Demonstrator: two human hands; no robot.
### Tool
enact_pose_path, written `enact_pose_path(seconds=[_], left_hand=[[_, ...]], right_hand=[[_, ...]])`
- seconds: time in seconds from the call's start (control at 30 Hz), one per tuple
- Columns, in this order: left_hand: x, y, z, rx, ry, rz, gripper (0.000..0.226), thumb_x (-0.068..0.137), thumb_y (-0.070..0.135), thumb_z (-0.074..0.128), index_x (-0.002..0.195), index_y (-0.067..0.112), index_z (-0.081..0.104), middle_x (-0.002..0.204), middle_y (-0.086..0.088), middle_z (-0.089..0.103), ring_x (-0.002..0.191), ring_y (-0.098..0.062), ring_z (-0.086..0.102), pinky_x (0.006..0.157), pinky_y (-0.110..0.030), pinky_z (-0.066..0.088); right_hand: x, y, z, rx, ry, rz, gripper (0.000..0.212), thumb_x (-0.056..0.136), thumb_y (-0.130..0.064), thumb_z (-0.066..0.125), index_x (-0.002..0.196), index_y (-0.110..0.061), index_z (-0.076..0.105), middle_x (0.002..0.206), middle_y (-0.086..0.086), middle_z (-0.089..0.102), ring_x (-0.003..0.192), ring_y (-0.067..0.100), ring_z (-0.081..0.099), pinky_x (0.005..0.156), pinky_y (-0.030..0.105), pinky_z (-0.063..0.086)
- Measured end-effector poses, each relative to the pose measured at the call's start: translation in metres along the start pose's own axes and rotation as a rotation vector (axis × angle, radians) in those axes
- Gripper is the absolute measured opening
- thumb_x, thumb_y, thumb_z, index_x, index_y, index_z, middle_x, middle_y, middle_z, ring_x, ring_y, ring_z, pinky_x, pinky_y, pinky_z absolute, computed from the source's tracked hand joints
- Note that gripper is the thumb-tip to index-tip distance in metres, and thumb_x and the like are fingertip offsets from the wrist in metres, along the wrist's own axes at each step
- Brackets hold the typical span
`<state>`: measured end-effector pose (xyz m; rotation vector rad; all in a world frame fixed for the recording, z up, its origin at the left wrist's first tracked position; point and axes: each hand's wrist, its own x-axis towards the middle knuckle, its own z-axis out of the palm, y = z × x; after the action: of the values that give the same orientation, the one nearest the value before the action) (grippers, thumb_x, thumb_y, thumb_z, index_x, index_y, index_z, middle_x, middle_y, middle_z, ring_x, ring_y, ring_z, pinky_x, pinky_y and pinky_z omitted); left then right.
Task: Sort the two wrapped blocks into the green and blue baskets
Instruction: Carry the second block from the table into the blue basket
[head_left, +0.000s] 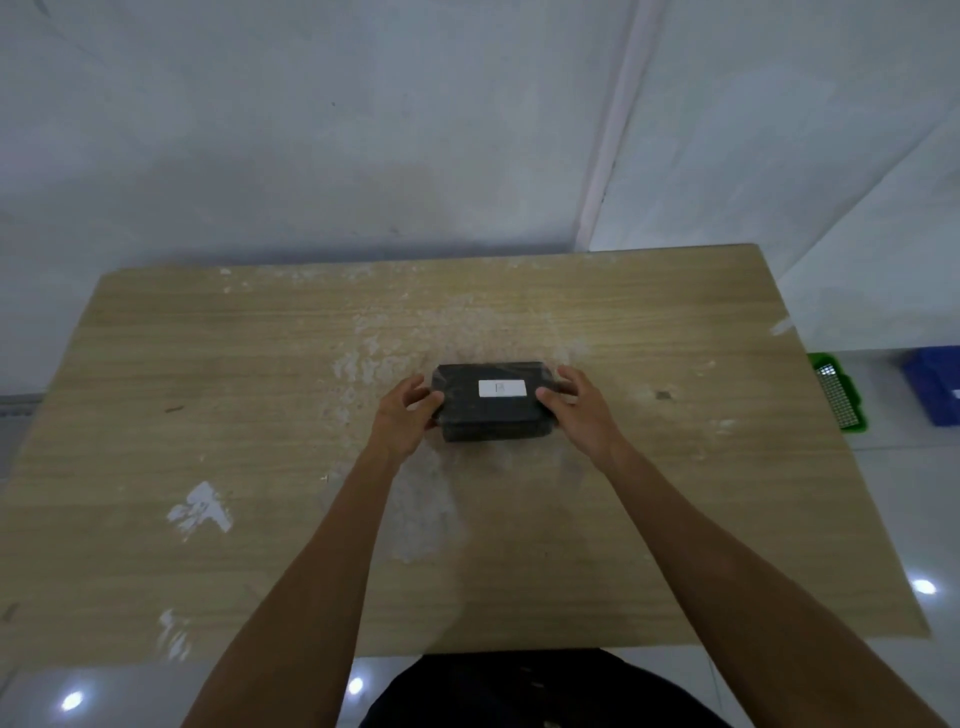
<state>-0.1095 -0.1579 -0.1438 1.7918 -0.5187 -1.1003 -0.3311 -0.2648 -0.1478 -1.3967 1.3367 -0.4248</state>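
A dark block in clear wrap (493, 415), with a white label on top, lies at the middle of the wooden table (208, 364). My left hand (402, 418) grips its left end and my right hand (579, 410) grips its right end, thumbs on the near side, fingers curled over the ends. Only this one block is in view. The green basket (839, 397) and the blue basket (932, 384) stand on the floor past the table's right edge, the blue one farther right and partly cut off by the frame.
White scuffs and flakes mark the tabletop around the block and at the front left. White walls stand behind the table. A glossy floor shows on both sides and in front, where my dark-clothed body meets the near edge.
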Motion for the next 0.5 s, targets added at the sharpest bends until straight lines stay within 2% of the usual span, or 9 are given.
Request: enact_pose_path(seconds=[0.07,0.13,0.23,0.27,0.33,0.4,0.5], left_hand=[[-0.001,-0.008,0.001,0.071,-0.024,0.001,0.056,0.090,0.013,0.062,0.142,0.007,0.041,0.136,-0.015,0.055,0.118,-0.028,0.057,0.094,-0.042,0.053],[-0.004,-0.016,0.001,0.137,-0.053,0.049,0.050,0.091,0.010,0.059,0.139,0.014,0.047,0.132,-0.011,0.059,0.119,-0.025,0.058,0.096,-0.041,0.052],[-0.010,-0.026,0.002,0.151,-0.086,0.079,0.045,0.094,0.011,0.054,0.138,0.020,0.049,0.124,-0.008,0.061,0.107,-0.017,0.059,0.076,-0.018,0.057],[-0.011,-0.028,0.003,0.143,-0.088,0.081,0.045,0.095,0.013,0.054,0.139,0.020,0.048,0.122,-0.007,0.061,0.108,-0.017,0.059,0.074,-0.016,0.057],[-0.012,-0.030,0.004,0.143,-0.090,0.076,0.046,0.096,0.016,0.052,0.141,0.020,0.044,0.124,-0.010,0.060,0.113,-0.022,0.058,0.085,-0.032,0.059],[-0.013,-0.030,0.005,0.174,-0.088,0.068,0.047,0.097,0.017,0.050,0.143,0.020,0.041,0.129,-0.014,0.058,0.117,-0.026,0.057,0.094,-0.047,0.054],[-0.013,-0.029,0.006,0.213,-0.083,0.075,0.047,0.098,0.018,0.048,0.144,0.021,0.040,0.132,-0.015,0.058,0.121,-0.028,0.056,0.097,-0.043,0.052]], right_hand=[[-0.003,0.011,0.000,-0.041,-0.054,0.025,0.056,0.092,-0.024,0.064,0.143,-0.011,0.045,0.137,0.012,0.058,0.123,0.029,0.058,0.104,0.048,0.048],[-0.009,0.018,0.002,-0.062,-0.087,0.026,0.059,0.093,-0.025,0.063,0.148,-0.016,0.041,0.137,0.011,0.058,0.123,0.027,0.058,0.102,0.043,0.049],[-0.013,0.024,0.005,-0.100,-0.064,0.003,0.064,0.095,-0.028,0.061,0.152,-0.019,0.034,0.139,0.009,0.057,0.122,0.026,0.058,0.098,0.035,0.049],[-0.014,0.023,0.006,-0.095,-0.059,0.001,0.064,0.095,-0.028,0.060,0.152,-0.019,0.033,0.139,0.010,0.057,0.123,0.026,0.058,0.100,0.037,0.050],[-0.014,0.023,0.006,-0.077,-0.062,0.002,0.064,0.095,-0.028,0.060,0.153,-0.020,0.032,0.140,0.011,0.056,0.123,0.026,0.058,0.102,0.041,0.050],[-0.015,0.023,0.005,-0.070,-0.068,0.004,0.064,0.096,-0.027,0.060,0.153,-0.019,0.032,0.140,0.011,0.056,0.124,0.026,0.057,0.102,0.042,0.050],[-0.015,0.022,0.006,-0.034,-0.072,0.018,0.061,0.096,-0.025,0.060,0.152,-0.019,0.035,0.139,0.012,0.057,0.123,0.027,0.058,0.102,0.044,0.050]])
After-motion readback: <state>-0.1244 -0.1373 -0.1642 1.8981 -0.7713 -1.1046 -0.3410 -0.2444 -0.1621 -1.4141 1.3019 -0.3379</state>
